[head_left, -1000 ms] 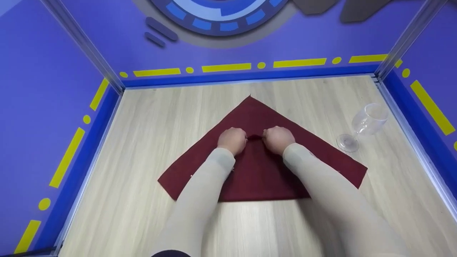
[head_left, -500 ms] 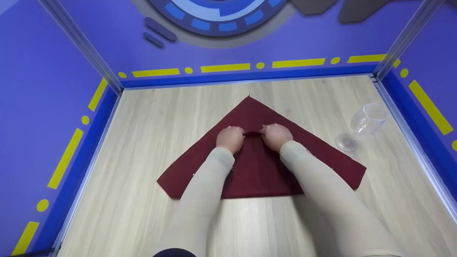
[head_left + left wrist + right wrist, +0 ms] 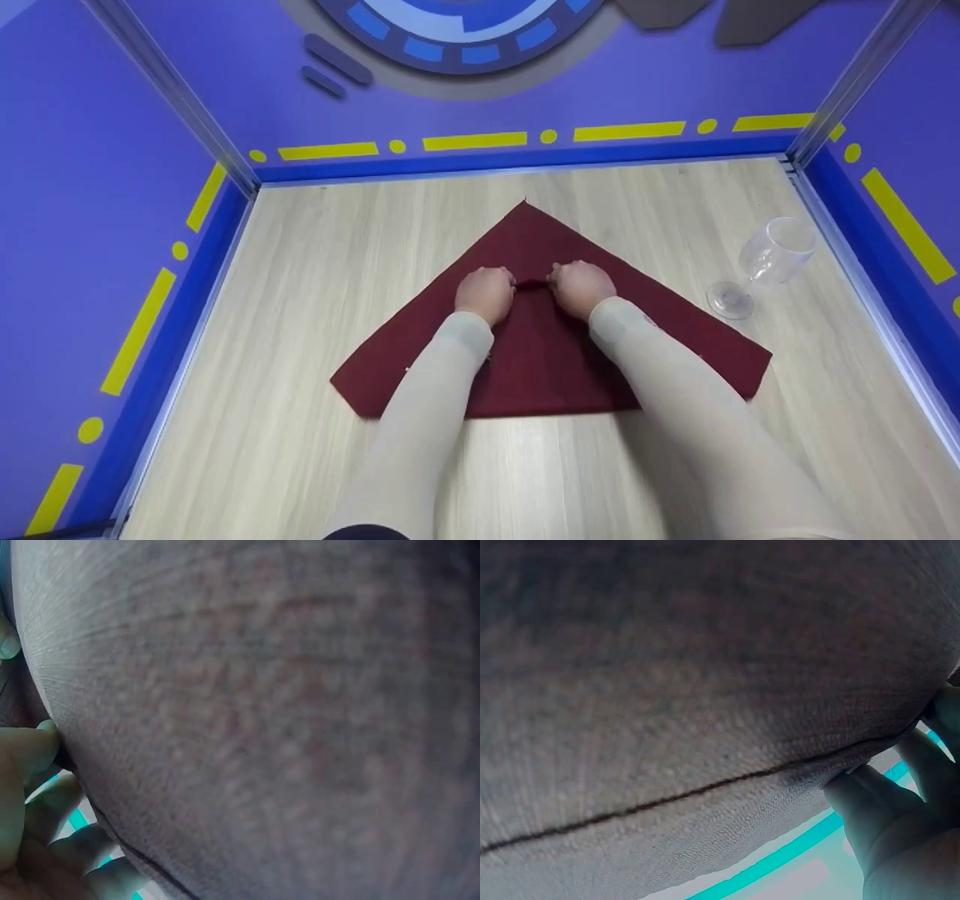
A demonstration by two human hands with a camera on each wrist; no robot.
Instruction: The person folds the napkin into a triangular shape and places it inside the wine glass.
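A dark red cloth napkin [image 3: 540, 375] lies spread on the table, its far corner pointing toward the back wall and a straight edge nearest me. Near its middle, my left hand [image 3: 485, 294] pinches a raised fold of the fabric; the left wrist view has the thumb and curled fingers [image 3: 56, 810] at the cloth's edge. Just to the right, across a short gap, my right hand [image 3: 582, 289] grips the same fold. In the right wrist view, its fingers [image 3: 877, 806] meet a stitched hem, and cloth fills most of both wrist views. Fingertips are partly hidden.
A clear wine glass [image 3: 776, 251] is on the table at the right, beyond the napkin's right side. Blue panels with yellow marks [image 3: 475, 141] enclose the pale wooden table [image 3: 300, 255] at the back and both sides.
Both hands keep hold of the fold. The right hand has shifted slightly left and away from me, and the napkin's near edge has crept a little toward the back.
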